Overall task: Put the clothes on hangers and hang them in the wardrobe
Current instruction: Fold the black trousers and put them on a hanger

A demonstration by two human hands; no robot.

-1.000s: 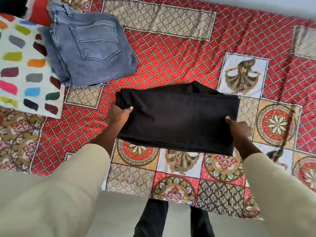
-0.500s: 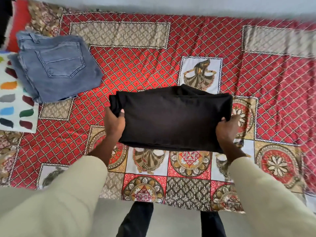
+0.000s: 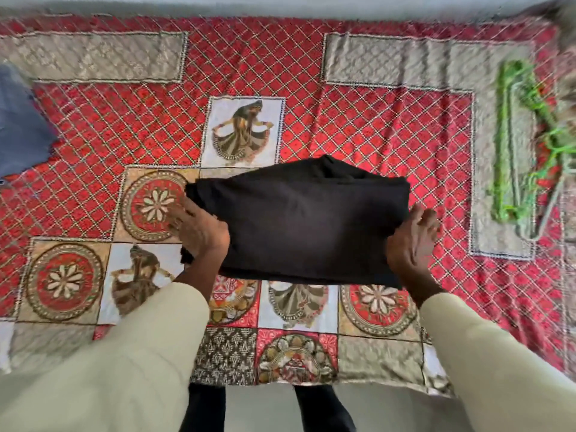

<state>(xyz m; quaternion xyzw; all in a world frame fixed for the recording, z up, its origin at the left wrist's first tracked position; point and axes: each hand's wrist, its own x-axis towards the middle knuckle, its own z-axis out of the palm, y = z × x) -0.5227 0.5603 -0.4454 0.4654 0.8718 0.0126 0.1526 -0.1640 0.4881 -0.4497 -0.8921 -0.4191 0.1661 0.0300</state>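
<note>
A big red bedspread [image 3: 374, 120] with patterned squares covers the bed and fills most of the view. In the middle of it, near the front edge, is the folded black cloth [image 3: 305, 222], held up a little between two hands. A blue garment [image 3: 18, 126] lies at the far left edge, well away from the cloth. On the right side, some green hangers [image 3: 514, 151] lie in a small pile; they look blurry, so I cannot tell how many there are. The left hand [image 3: 199, 229] is at the cloth's left end, with fingers spread over the edge and some tucked below. The right hand [image 3: 411, 241] holds the right end, and its fingers wrap under the fold. The step looks like carrying the black cloth toward the hangers. No cloth is on a hanger yet, and no wardrobe shows. Next, I think, the cloth must be set down or opened up near the hangers, so one hand can be free to pick a hanger.
</note>
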